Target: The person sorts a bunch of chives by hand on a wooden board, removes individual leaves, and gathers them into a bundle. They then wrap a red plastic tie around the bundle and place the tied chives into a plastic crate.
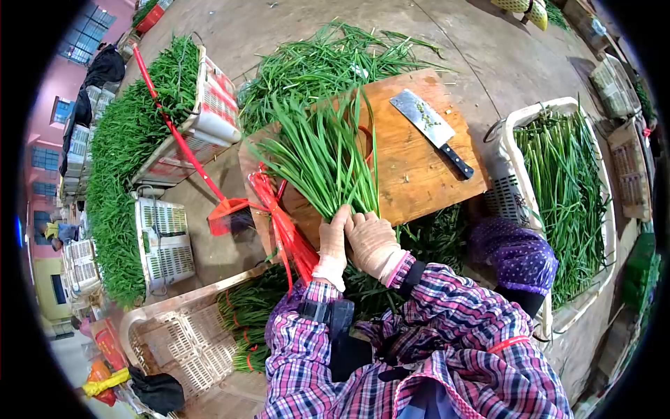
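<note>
My left hand (331,246) and my right hand (375,241), both in pale gloves, are side by side at the near edge of a wooden board (412,167). Their fingers are closed around the lower end of a bunch of garlic chives (317,157), whose leaves fan out away from me over the board. A cleaver (426,120) with a black handle lies on the board's right part, with green bits on its blade. Red plastic ties (296,234) hang over the board's left edge beside my left hand.
A white crate (515,129) of chives stands at the right. More crates (167,234) and a long-handled red dustpan (227,218) are at the left. Loose chives (317,66) lie beyond the board. Near my left arm is a crate (188,342) holding tied bunches (248,321).
</note>
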Available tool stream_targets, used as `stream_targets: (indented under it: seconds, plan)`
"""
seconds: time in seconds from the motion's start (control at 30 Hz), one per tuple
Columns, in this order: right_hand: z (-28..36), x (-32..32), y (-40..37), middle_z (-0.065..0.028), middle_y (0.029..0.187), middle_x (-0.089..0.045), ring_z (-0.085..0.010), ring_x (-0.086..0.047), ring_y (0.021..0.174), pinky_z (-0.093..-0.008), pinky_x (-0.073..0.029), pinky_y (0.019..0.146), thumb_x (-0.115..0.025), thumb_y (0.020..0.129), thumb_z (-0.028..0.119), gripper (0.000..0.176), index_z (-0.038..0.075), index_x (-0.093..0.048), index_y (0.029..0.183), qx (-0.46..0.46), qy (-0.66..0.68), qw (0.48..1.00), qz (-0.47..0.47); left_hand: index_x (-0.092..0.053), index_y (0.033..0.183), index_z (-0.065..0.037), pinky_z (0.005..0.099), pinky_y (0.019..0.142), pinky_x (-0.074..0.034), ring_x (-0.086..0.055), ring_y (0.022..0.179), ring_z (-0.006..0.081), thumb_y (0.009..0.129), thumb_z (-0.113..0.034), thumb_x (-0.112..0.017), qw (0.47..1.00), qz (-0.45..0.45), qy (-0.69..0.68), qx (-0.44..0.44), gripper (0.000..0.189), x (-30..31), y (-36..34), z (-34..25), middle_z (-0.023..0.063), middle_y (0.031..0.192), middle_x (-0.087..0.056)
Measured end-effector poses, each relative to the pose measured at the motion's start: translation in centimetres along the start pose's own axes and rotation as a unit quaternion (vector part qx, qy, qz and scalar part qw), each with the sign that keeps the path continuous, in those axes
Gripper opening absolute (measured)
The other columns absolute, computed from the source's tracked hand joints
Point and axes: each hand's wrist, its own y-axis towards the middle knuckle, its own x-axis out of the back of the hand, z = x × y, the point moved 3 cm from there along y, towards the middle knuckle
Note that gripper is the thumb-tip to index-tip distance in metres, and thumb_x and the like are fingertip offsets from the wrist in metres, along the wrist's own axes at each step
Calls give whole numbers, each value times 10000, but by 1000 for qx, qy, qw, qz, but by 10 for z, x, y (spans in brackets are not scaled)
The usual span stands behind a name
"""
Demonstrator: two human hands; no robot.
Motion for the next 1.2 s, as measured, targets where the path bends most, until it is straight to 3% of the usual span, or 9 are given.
stream_targets:
  seconds: [0.17,0.23,0.37,0.57,0.7,0.73,0.9,1.03,1.2]
  plan:
    - [-9,25,-27,-130,1054,-569,-320,-565,955,-424,-481,780,-624,773,309,538,67,-456,1224,71,113,988,73,-624,969,-10,307,604,-469,-572,666,155,748,-135,-670,996,-80,21,-37,258,2,-3,-4,37,817,-626]
    - [-28,39,-37,-129,1064,-601,-278,-596,953,-370,-483,799,-625,805,288,480,107,-507,1234,38,224,974,-15,-630,985,-14,296,648,-466,-576,707,144,744,-116,-670,996,-83,32,-17,265,2,-6,-7,27,869,-634]
    - [-99,8,-32,-62,999,-624,-127,-573,834,-244,-474,717,-621,864,180,417,21,-514,1234,-162,557,808,-105,-625,1006,-11,288,723,-456,-577,780,135,742,-90,-665,996,-72,38,-27,278,13,7,8,16,915,-634]
    - [-100,-14,-7,-114,1041,-620,-165,-598,773,-284,-479,669,-710,796,355,689,-33,-432,1292,-204,642,734,81,-570,1050,22,314,700,-496,-606,764,186,747,-112,-668,998,-53,-18,9,345,6,-9,-5,72,891,-630]
    - [-86,-53,19,-146,1101,-609,-224,-584,967,-330,-473,828,-737,762,393,793,-50,-393,1324,-213,489,844,61,-606,980,31,311,678,-512,-626,748,185,768,-149,-652,998,-43,-34,34,282,13,-5,5,88,881,-641]
    - [-74,-34,22,-192,1127,-595,-259,-569,1006,-331,-443,904,-761,744,373,819,-98,-386,1299,-215,516,824,93,-611,980,29,304,670,-510,-627,748,184,776,-155,-649,998,-39,-47,31,277,13,-6,4,89,879,-646]
    - [-62,-27,34,-126,984,-657,-205,-637,804,-343,-524,712,-761,750,305,540,-24,-573,1135,-231,707,641,187,-618,995,11,323,734,-525,-645,777,196,814,-178,-601,983,45,-133,118,262,8,-15,0,91,907,-662]
    - [-59,-14,18,-110,969,-668,-185,-636,839,-310,-515,724,-780,718,364,558,-18,-613,1088,-242,603,722,238,-630,969,-7,293,694,-514,-639,739,164,810,-218,-607,979,89,-90,163,266,15,-29,-5,67,868,-665]
    - [-56,-10,-11,-47,956,-670,-121,-602,872,-287,-493,789,-782,738,202,415,30,-630,1085,-104,613,773,125,-622,1040,-20,286,799,-475,-606,865,144,741,-114,-699,990,137,24,-3,322,21,-49,-16,27,951,-649]
